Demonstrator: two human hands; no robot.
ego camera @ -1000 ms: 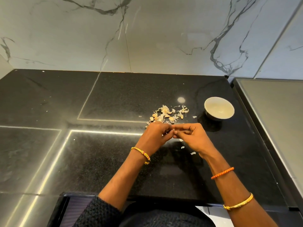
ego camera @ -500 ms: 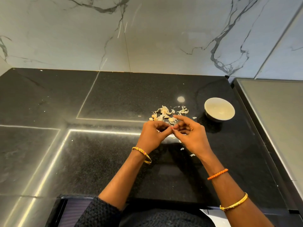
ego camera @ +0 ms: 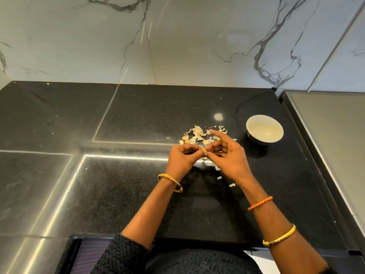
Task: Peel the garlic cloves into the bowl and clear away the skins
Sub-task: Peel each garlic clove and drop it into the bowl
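A small garlic clove (ego camera: 204,149) is pinched between the fingertips of my left hand (ego camera: 182,158) and my right hand (ego camera: 230,157), just above the black counter. My right index finger sticks up and out. Behind my hands lies a pile of garlic cloves and papery skins (ego camera: 199,135). A white bowl (ego camera: 264,129) stands to the right of the pile, and I see nothing clearly in it. A few loose skin flakes (ego camera: 217,168) lie under and near my right hand.
The black stone counter (ego camera: 138,184) runs back to a marble wall (ego camera: 177,40). A grey steel surface (ego camera: 335,139) borders the counter on the right, close to the bowl. The counter's front edge is near my body.
Both hands stayed together over the counter, working the clove. My right index finger has lifted and straightened, and more flakes lie below my right hand.
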